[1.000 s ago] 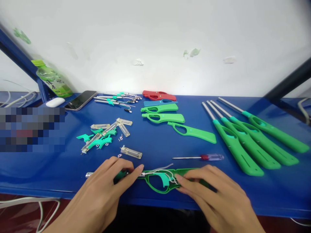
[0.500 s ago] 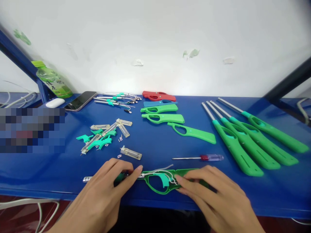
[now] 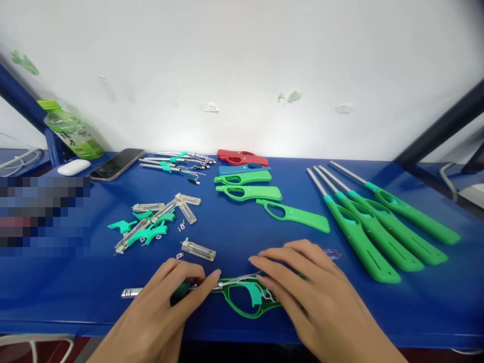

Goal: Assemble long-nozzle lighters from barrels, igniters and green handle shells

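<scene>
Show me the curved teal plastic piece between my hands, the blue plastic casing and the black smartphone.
Curved teal plastic piece (image 3: pixel 254 292): head view, middle.
Blue plastic casing (image 3: pixel 233 170): head view, body.
Black smartphone (image 3: pixel 119 164): head view, screen.

Open gap between clear tank (image 3: pixel 198 250) and green shell (image 3: pixel 307 219)

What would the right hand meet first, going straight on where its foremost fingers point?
For the right hand, likely the nearest clear plastic part; depth is unclear, so the hand might pass above.

White wall (image 3: pixel 242 55), patchy; blue tabletop (image 3: pixel 236 234); slanted blue post (image 3: pixel 18 100) left, dark post (image 3: pixel 446 128) right; reddish floor (image 3: pixel 49 352).
</scene>
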{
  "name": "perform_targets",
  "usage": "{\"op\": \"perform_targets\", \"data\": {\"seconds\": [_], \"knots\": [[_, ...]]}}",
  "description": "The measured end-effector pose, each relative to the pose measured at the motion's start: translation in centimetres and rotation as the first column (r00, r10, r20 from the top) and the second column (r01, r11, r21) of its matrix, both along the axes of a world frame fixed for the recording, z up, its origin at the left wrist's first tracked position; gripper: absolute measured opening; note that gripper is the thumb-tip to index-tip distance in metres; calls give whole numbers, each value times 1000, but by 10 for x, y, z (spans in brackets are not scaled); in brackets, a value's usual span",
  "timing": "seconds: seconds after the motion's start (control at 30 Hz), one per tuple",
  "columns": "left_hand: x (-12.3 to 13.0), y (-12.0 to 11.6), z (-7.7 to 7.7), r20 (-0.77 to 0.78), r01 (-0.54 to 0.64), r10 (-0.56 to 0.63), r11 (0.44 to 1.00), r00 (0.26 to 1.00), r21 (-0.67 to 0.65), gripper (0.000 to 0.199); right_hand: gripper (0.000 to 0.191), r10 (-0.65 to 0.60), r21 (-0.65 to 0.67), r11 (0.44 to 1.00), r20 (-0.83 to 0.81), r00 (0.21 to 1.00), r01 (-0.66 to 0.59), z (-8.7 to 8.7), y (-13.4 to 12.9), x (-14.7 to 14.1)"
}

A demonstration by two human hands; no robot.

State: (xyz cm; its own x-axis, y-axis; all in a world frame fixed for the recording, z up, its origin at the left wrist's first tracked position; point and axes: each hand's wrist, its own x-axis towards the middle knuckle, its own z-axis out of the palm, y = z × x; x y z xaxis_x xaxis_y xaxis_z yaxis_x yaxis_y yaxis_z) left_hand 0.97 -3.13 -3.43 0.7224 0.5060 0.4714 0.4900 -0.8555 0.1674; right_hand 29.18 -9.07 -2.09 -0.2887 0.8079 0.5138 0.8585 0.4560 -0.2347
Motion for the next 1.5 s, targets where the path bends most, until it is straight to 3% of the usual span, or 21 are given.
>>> {"op": "perform_targets", "data": {"seconds": [0.2,0.5,0.73,1.03,1.5], "knots": [[-6,0,-5,-71,-12,11,1000,997,-10,71,23,116,-133,982,-116,986,-132,1,10,-3],[-8,-2,-9,-76,-10,7,999,997,-32,71,25,222,-98,966,-162,962,-239,-6,15,11],[-5,-1,-12,-77,-5,1,998,997,-57,72,28,138,-166,969,-242,960,-182,-15,8,6],[-7,-4,-10,-80,-14,10,999,997,-53,74,30,132,-219,956,-266,955,-193,-17,5,6],[-7,-3,-7,-105,-40,33,997,994,-69,77,39,183,-194,961,-78,980,-195,-4,5,20]]}}
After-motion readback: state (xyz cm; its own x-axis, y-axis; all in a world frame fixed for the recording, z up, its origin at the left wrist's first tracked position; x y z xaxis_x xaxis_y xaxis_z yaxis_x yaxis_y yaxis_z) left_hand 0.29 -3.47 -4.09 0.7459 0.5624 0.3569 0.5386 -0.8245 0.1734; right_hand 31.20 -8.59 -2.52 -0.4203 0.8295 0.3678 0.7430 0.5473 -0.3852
